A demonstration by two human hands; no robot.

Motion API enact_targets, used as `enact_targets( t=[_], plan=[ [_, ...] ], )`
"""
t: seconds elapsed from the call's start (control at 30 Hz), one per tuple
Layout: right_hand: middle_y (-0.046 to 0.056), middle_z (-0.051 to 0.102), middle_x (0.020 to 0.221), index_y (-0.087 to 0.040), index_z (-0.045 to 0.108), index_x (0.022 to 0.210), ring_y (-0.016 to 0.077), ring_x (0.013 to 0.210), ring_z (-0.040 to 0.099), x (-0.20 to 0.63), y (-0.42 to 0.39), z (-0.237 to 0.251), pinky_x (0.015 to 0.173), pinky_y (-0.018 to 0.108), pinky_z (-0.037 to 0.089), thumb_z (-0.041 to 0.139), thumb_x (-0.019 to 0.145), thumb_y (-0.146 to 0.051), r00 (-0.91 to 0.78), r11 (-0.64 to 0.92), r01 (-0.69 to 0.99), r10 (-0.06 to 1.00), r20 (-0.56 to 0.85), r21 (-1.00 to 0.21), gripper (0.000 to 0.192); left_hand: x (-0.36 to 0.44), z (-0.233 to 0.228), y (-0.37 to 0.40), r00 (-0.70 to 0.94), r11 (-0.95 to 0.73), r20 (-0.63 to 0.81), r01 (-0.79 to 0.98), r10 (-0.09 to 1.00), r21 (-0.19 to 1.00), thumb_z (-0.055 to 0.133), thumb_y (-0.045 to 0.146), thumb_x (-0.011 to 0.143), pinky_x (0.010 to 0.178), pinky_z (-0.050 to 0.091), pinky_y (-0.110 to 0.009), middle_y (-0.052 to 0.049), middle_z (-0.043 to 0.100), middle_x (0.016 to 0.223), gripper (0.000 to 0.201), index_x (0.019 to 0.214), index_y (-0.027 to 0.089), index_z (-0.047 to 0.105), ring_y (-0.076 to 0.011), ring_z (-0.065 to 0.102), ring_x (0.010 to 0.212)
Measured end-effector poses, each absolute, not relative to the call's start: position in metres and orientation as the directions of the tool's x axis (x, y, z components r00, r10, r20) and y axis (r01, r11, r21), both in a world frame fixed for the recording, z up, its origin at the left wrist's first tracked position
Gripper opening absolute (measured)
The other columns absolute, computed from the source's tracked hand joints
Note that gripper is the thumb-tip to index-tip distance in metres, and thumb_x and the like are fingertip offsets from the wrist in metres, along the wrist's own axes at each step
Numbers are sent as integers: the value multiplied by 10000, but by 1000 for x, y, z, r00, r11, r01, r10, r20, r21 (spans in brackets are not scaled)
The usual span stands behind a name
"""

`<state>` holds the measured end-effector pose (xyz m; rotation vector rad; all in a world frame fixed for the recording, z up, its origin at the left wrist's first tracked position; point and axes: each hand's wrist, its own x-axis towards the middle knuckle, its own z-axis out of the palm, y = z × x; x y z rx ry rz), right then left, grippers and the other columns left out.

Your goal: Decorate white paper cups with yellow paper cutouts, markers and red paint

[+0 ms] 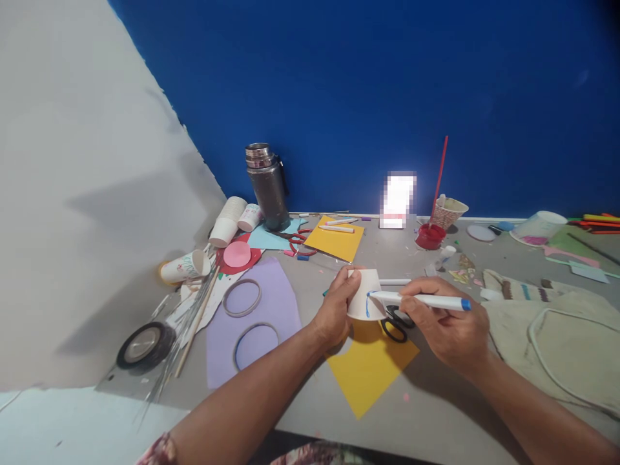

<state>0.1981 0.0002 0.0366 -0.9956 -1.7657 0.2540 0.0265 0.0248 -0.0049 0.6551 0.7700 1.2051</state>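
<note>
My left hand grips a white paper cup, which is held upside down above the table with its wide rim at the bottom. In my right hand is a white marker with a blue end, its tip touching the cup's side. A blue line runs down the cup near that tip. Just behind the cup, black-handled scissors rest partly over a yellow paper sheet. The scissors' blades are hidden by the cup.
Purple paper with two grey rings lies left, beside a black tape roll and thin wires. A steel flask stands at the back near stacked paper cups. On the right are a red paint pot and a cloth bag.
</note>
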Motion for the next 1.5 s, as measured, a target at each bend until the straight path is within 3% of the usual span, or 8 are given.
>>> enact_targets(
  t=[0.23,0.67,0.83,1.33,1.5],
  plan=[
    [-14,674,566,-214,693,739,108,402,557,201,-3,38,402,209,423,637,915,-257,-179,631,443,759,626,-637,190,25,-9,27,193,254,-175,-550,965,795,837,627,721,629,435,-253,21,563,797,569,1039,216,607,-148,554,683],
    [-27,705,665,-227,684,815,106,501,627,201,0,36,487,191,483,637,926,-204,-112,665,472,696,709,-579,123,26,-8,26,187,250,-174,-550,967,797,844,636,704,600,464,-257,5,561,817,571,1013,202,639,-153,534,700],
    [-49,683,631,-224,683,809,86,465,584,200,0,37,478,175,471,645,919,-203,-106,651,488,705,701,-582,119,26,-9,25,193,250,-170,-550,966,797,835,626,719,599,462,-257,5,568,818,559,1025,197,650,-152,543,692],
    [-28,712,652,-214,692,806,99,502,632,204,1,35,487,182,470,634,920,-204,-67,634,471,719,692,-613,128,25,-12,27,207,250,-158,-571,965,782,843,593,728,620,463,-247,4,561,816,535,1012,179,658,-146,544,696],
    [-32,692,634,-215,689,794,101,509,616,206,1,33,504,191,468,632,931,-214,-57,616,487,730,681,-619,148,26,-11,28,210,280,-190,-601,959,749,825,574,754,711,538,-310,-9,598,822,504,1021,182,655,-183,622,722]
  ],
)
